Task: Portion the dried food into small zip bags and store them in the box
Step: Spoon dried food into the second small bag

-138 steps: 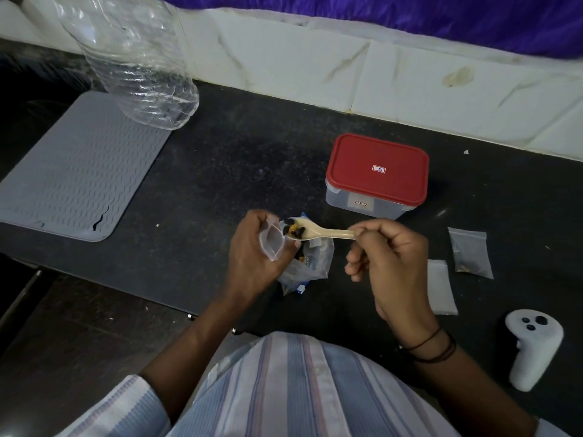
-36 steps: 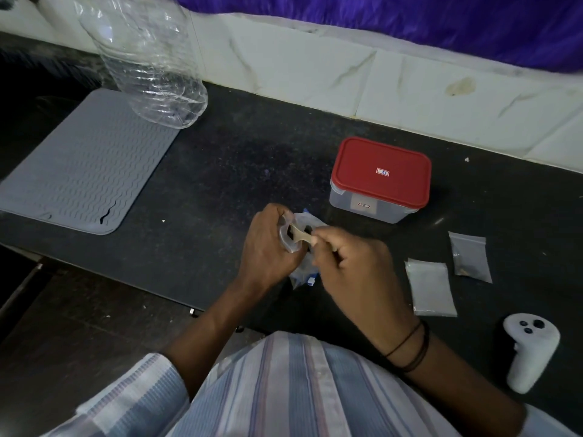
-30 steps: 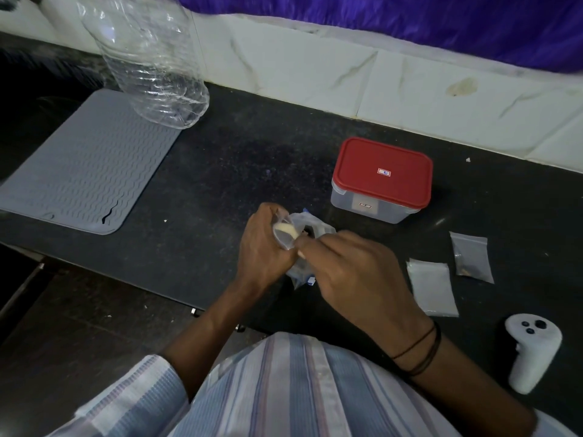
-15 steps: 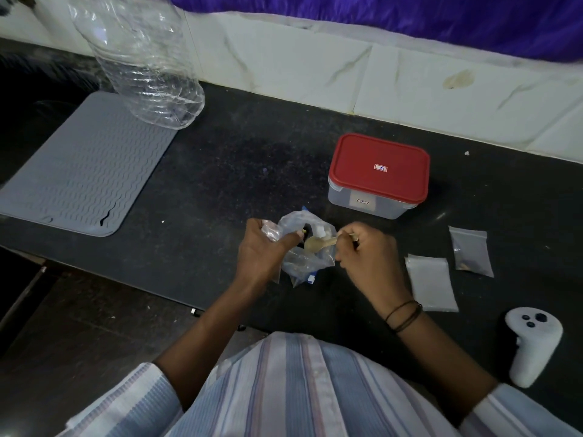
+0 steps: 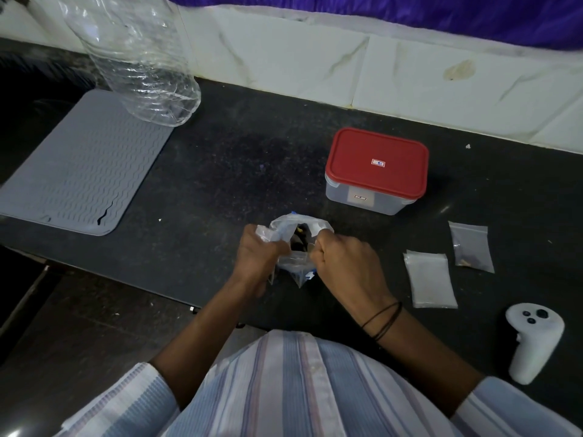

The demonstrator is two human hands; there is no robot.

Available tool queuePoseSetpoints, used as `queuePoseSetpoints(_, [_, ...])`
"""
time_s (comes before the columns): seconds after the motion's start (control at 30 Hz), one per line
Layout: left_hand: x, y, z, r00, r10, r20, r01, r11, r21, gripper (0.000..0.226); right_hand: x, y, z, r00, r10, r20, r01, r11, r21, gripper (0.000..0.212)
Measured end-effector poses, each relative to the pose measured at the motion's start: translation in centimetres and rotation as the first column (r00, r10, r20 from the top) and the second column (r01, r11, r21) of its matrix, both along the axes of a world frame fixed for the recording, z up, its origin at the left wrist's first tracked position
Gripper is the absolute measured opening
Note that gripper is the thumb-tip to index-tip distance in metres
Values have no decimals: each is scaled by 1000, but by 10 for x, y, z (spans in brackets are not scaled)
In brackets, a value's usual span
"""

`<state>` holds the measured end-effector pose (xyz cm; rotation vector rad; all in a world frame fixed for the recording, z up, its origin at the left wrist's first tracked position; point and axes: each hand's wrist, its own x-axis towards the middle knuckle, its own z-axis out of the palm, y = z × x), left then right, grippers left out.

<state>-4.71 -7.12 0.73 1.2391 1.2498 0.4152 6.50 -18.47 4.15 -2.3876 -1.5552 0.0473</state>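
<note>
Grey ribbed silicone mat (image 5: 79,165) far left on the dark tabletop (image 5: 239,171), clear crumpled plastic bottle (image 5: 135,58) standing at its far corner. Centre-front – left hand (image 5: 257,258) clamped on a small clear zip bag (image 5: 268,233), right hand (image 5: 342,261) fisted around something I can't make out, both at the open mouth of a larger clear plastic bag (image 5: 299,244) with dark dried food inside. Red-lidded clear plastic box (image 5: 377,170) behind, lid on. Right – two small zip bags (image 5: 430,279) lying flat, then a white controller (image 5: 530,339).
</note>
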Motion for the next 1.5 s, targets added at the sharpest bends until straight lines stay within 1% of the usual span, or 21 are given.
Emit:
queuePoseSetpoints(0.07, [0, -2, -2, 997, 29, 74, -26, 999, -45, 41, 4, 1, 1, 994, -36, -108, 28, 996, -81, 16])
queuePoseSetpoints(0.17, [0, -5, -5, 988, 40, 150, -29, 997, -78, 42, 14, 1, -2, 942, -110, -317, 101, 994, -46, 22])
queuePoseSetpoints(0.23, [-1, -7, -7, 983, 28, 180, -13, 996, -86, 41, 18, -2, -7, 843, -154, -515, 180, 984, 1, 24])
queuePoseSetpoints(0.3, [-2, -8, -8, 976, 8, 217, 10, 997, -81, 40, 19, -8, -14, 694, -196, -693, 294, 956, 24, 25])
queuePoseSetpoints(0.37, [-3, -7, -11, 970, -2, 244, 21, 997, -74, 40, 17, -14, -16, 594, -218, -774, 383, 923, 33, 24])
queuePoseSetpoints(0.43, [-4, -7, -12, 966, 3, 257, 14, 998, -64, 40, 14, -20, -19, 569, -208, -796, 419, 906, 63, 24])
queuePoseSetpoints(0.6, [-2, -8, -13, 972, 6, 237, -7, 1000, 2, 39, 11, -25, -26, 588, -173, -790, 476, 864, 165, 20])
queuePoseSetpoints(0.73, [-1, -7, -14, 973, -3, 230, -5, 999, 36, 38, 11, -25, -30, 608, -183, -773, 437, 889, 133, 17])
queuePoseSetpoints(0.8, [-2, -7, -14, 969, -11, 248, 3, 999, 36, 37, 12, -25, -34, 670, -181, -720, 388, 912, 132, 17])
queuePoseSetpoints(0.87, [-4, -7, -15, 965, -32, 261, 22, 999, 42, 36, 11, -24, -35, 775, -163, -611, 329, 929, 168, 23])
queuePoseSetpoints(0.93, [-6, -7, -13, 960, -61, 272, 45, 997, 63, 34, 9, -22, -33, 901, -135, -413, 242, 945, 221, 21])
queuePoseSetpoints(0.97, [-5, -8, -12, 956, -74, 284, 55, 996, 76, 33, 8, -20, -30, 943, -121, -311, 198, 953, 231, 18])
queuePoseSetpoints(1.0, [-5, -9, -11, 950, -84, 301, 61, 994, 88, 32, 6, -18, -28, 963, -111, -245, 166, 962, 219, 17])
queuePoseSetpoints(1.03, [-4, -10, -10, 943, -93, 319, 66, 993, 96, 32, 5, -16, -29, 967, -108, -230, 155, 968, 196, 18])
queuePoseSetpoints(1.07, [-4, -10, -9, 939, -96, 331, 67, 993, 99, 32, 5, -14, -30, 958, -113, -265, 163, 971, 173, 19])
queuePoseSetpoints(1.1, [-3, -10, -10, 936, -94, 338, 65, 993, 94, 32, 7, -13, -32, 925, -128, -357, 193, 970, 151, 21])
queuePoseSetpoints(1.13, [-3, -10, -11, 936, -85, 342, 60, 995, 83, 32, 9, -12, -33, 866, -147, -478, 237, 962, 133, 23])
queuePoseSetpoints(1.2, [-5, -9, -13, 936, -64, 345, 47, 997, 60, 32, 9, -14, -32, 692, -178, -699, 334, 938, 93, 24])
queuePoseSetpoints(1.23, [-6, -9, -14, 937, -59, 345, 44, 998, 52, 33, 8, -16, -32, 619, -180, -765, 371, 925, 82, 23])
queuePoseSetpoints(1.4, [-7, -10, -14, 935, -56, 350, 39, 998, 58, 35, 2, -24, -39, 452, -152, -879, 507, 855, 112, 19])
queuePoseSetpoints(1.5, [-8, -12, -12, 931, -42, 363, 15, 997, 77, 36, 3, -26, -43, 443, -145, -885, 496, 861, 108, 17])
